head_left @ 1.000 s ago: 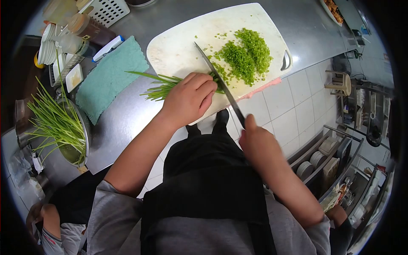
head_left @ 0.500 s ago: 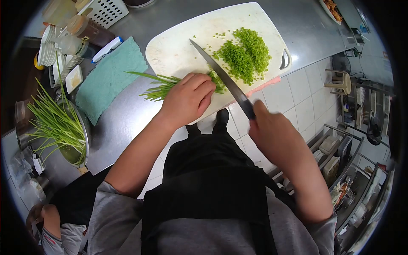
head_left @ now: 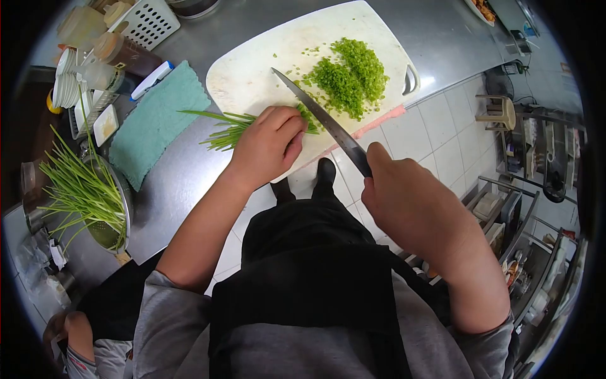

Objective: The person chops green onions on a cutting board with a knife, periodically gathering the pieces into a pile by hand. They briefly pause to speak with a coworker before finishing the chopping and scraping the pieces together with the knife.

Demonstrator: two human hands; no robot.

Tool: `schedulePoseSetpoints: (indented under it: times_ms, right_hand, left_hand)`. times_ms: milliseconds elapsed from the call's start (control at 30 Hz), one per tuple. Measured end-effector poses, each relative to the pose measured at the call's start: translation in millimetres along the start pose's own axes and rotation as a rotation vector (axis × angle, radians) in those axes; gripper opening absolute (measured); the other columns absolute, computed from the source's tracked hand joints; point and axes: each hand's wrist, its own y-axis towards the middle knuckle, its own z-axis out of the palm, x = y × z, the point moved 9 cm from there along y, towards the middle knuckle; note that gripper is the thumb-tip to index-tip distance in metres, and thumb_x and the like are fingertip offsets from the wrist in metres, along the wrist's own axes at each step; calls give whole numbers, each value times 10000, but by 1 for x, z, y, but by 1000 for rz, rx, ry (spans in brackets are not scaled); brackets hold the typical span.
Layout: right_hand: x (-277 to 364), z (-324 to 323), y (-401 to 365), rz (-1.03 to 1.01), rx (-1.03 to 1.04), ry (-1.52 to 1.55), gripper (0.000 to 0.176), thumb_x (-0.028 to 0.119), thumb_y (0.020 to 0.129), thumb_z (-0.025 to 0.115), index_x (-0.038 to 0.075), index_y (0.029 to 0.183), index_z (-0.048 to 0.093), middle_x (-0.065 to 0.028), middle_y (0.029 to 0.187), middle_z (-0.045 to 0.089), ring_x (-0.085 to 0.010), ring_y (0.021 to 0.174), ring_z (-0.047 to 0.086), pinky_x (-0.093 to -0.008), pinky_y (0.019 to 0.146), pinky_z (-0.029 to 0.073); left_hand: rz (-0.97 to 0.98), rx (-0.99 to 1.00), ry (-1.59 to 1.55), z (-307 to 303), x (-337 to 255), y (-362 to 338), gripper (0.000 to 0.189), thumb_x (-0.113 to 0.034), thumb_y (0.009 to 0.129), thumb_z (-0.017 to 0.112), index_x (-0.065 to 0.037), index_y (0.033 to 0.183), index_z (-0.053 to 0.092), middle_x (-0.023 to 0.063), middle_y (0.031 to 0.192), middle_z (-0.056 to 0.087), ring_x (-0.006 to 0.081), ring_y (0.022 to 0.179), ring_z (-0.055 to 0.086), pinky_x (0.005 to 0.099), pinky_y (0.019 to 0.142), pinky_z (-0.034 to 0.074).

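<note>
On a white cutting board (head_left: 246, 69), my left hand (head_left: 268, 144) presses down on a bunch of green onions (head_left: 228, 131), its fingers curled over the stalks. Their long ends stick out to the left of the hand, and the cut ends show just right of the fingertips. My right hand (head_left: 413, 202) is wrapped round the handle of a long kitchen knife (head_left: 325, 120). The blade slants up and left across the board, close to the cut ends. A heap of chopped green onion (head_left: 350, 79) lies on the board beyond the blade.
Left of the board lies a green cloth (head_left: 158, 123) with a white-and-blue marker (head_left: 151, 81) beside it. A metal colander (head_left: 126, 196) holds more green onions. Sauce containers and a white perforated basket (head_left: 150, 25) stand at the back left. Another person's arm (head_left: 80, 335) shows at lower left.
The board and the things on the counter have shifted slightly left in view. My left hand still presses the green onions, and my right hand still holds the knife beside them.
</note>
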Motion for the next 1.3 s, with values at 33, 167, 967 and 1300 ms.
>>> schedulePoseSetpoints:
  times_ms: [33,167,967,1300]
  right_hand:
    - [-9,8,2,0,1,-2,194,137,953,531,-27,1012,447,-277,728,637,-486,775,640,-577,718,490]
    - [-30,45,11,-86,13,151,171,112,945,531,-32,991,452,-280,696,637,-462,739,666,-545,671,534]
    - [-41,108,57,-124,-220,35,193,171,954,583,18,993,472,-177,625,644,-362,632,699,-458,534,571]
    - [-45,76,2,-94,-3,87,202,168,953,582,18,971,448,-188,614,632,-377,621,689,-461,535,566]
  left_hand:
    - [-1,-1,-1,0,0,0,179,-15,789,705,-48,958,653,101,1027,625,315,954,621,392,832,522]
    - [-11,21,-6,1,2,1,205,-9,781,694,-54,973,636,101,1041,616,318,970,611,396,835,518]
    - [-48,-28,-19,0,6,-1,185,-8,768,706,-58,936,645,96,991,630,307,912,628,387,799,530]
    - [-48,-20,-18,2,7,2,190,-6,752,706,-59,923,643,94,995,620,306,931,623,391,815,522]
